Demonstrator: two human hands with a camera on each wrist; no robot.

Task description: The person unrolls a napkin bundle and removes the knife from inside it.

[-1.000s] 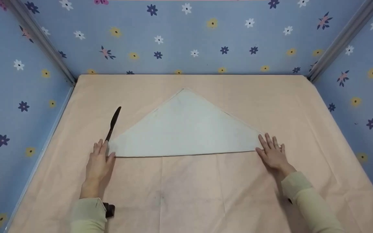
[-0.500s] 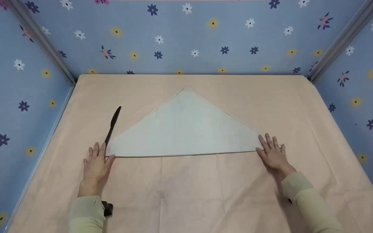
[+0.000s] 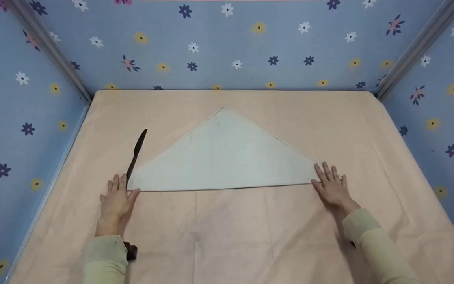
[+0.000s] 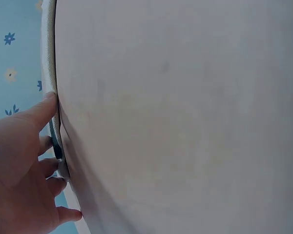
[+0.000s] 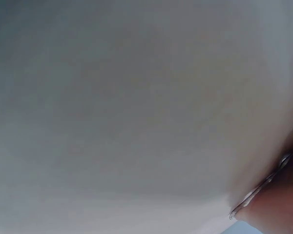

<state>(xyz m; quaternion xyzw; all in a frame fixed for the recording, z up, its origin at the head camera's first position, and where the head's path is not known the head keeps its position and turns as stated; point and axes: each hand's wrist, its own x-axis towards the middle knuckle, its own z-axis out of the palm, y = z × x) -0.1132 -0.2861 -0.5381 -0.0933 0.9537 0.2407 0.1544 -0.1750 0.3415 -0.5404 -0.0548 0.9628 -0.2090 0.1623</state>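
Observation:
A pale, white-looking cloth [image 3: 227,157], folded into a wide triangle, lies flat with its peak pointing away from me. My left hand [image 3: 116,203] rests at its left corner, fingers straight and spread, the thumb on the near folded edge. A dark table knife [image 3: 137,146] lies slantwise by that corner, its lower end right beside my fingers. At the right corner, my right hand [image 3: 332,191] lies flat over the cloth with fingers extended. The left wrist view shows my left thumb [image 4: 45,109] touching the cloth's edge; in the right wrist view only part of a finger [image 5: 273,204] shows.
A peach tablecloth [image 3: 231,232] with creases covers the table. Blue flower-print panels [image 3: 227,47] enclose the back and both sides, joined by grey corner posts [image 3: 416,51]. A black device [image 3: 131,251] sits at my left cuff.
My left hand has shifted slightly left and its fingers have spread, uncovering more of the cloth's left corner and the knife's lower end. The right hand, cloth and knife stay put.

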